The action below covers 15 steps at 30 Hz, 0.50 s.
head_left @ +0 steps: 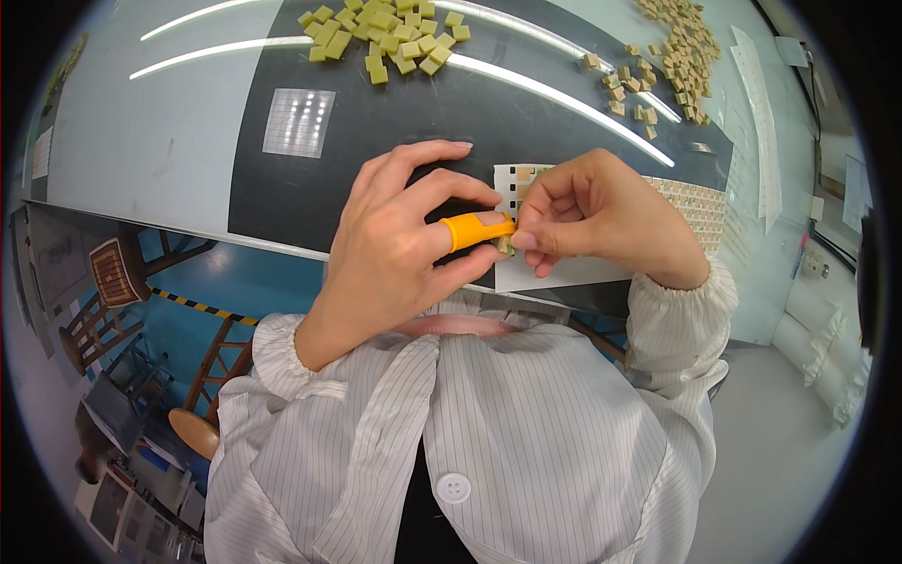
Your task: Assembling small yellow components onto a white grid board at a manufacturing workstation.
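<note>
My left hand [395, 221] reaches in over the black mat and wears an orange sleeve-like finger tool [462, 232] on one finger. Between that finger and the thumb it pinches a small tan and green block [505, 246]. My right hand [601, 211] meets it from the right, thumb and index finger pressed together against the block's edge. Whatever lies between those right fingertips is too small or hidden to make out. Beneath the right hand lies a white sheet [550, 274] printed with rows of small tan squares, partly covered by the hand.
Yellow-green square blocks [385, 36] are heaped at the far middle of the black mat [395, 113]. Many small tan cubes [691, 66] spread at the far right. A clear gridded sheet [299, 123] lies left of my hands. Wooden stools [195, 432] stand below the table's left edge.
</note>
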{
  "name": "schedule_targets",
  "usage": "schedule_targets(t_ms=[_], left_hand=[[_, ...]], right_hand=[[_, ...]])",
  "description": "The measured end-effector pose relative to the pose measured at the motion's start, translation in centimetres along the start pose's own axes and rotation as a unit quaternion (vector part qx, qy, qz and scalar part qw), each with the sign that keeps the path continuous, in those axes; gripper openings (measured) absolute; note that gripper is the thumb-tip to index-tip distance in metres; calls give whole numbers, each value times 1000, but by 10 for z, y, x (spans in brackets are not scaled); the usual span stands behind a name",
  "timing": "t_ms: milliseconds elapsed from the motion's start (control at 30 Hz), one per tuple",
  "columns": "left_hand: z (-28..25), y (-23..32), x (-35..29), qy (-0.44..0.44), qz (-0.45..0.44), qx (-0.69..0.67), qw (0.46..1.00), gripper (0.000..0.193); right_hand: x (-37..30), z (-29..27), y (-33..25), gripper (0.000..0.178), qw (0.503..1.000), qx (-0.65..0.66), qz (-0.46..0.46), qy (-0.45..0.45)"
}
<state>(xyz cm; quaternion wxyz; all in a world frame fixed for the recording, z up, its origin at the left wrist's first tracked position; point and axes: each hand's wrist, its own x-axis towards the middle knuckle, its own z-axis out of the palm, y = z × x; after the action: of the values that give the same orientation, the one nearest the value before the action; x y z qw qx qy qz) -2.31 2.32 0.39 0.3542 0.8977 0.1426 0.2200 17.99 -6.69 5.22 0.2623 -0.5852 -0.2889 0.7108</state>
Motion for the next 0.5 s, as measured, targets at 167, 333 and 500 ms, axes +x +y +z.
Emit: schedule_targets(t_ms=[167, 333, 500], left_hand=[[0, 0, 0, 0, 1, 0, 1000, 22], [1, 1, 0, 9, 5, 0, 1000, 20], [2, 1, 0, 15, 4, 11, 1000, 20]], right_hand=[[1, 2, 6, 19, 999, 4, -28, 20], [-4, 10, 0, 16, 999, -7, -2, 40], [-9, 30, 2, 21, 981, -155, 9, 120]])
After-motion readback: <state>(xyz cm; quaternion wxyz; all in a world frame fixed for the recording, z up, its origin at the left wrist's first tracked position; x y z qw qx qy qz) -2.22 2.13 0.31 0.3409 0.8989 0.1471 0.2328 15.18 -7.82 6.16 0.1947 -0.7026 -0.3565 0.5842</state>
